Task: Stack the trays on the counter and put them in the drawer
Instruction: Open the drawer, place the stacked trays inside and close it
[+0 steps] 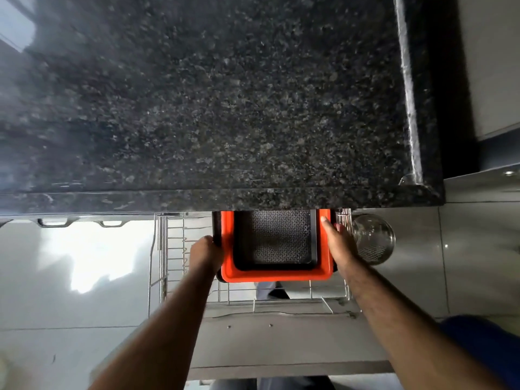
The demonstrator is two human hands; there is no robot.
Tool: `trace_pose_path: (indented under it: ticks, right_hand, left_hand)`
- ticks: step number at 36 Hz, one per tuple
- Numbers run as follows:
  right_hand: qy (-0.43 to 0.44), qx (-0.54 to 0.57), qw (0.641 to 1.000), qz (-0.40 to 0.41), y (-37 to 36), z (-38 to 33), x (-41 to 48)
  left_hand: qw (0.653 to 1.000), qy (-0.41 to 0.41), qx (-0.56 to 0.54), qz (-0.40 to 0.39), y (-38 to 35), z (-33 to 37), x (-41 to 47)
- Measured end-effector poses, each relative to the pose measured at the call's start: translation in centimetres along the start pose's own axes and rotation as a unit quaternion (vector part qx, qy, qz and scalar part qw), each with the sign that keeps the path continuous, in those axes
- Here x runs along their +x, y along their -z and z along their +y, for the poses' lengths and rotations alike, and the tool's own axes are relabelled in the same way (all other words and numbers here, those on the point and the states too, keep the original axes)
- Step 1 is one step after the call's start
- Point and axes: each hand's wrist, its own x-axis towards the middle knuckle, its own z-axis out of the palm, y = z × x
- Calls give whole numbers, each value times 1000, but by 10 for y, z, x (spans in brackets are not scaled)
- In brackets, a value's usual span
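A stack of trays is held over the open wire-basket drawer [166, 266] below the granite counter [213, 108]. An orange tray [270, 274] carries a smaller dark tray [242, 249] with a patterned mesh floor, and a dark tray edge shows under the orange one at the left. My left hand [204, 253] grips the stack's left side. My right hand [337, 243] grips its right side, thumb over the orange rim. The far end of the stack is hidden under the counter's overhang.
A steel strainer bowl [372, 239] sits at the right end of the drawer, touching my right hand's side. The drawer front panel [281, 342] juts toward me. Cabinet handles [53, 222] lie to the left. Glossy floor tiles surround the drawer.
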Motion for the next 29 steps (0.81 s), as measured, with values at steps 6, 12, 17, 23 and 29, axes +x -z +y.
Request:
trace_pose_path:
  ticks: [6, 12, 17, 23, 29]
  right_hand:
    - [29, 26, 999, -26, 1, 6, -18]
    - [61, 10, 997, -37, 10, 10, -50]
    - [113, -66, 991, -5, 30, 19, -92]
    - [252, -177, 951, 33, 54, 46, -156]
    - [253, -158, 899, 319, 93, 79, -203]
  left_hand:
    - [991, 23, -119, -51, 3, 3, -13]
    - [986, -5, -162, -25, 20, -6, -41]
    - [989, -24, -148, -4, 50, -32, -76]
    - [965, -45, -254, 52, 88, -82, -124]
    - [963, -15, -216, 159, 107, -130, -165]
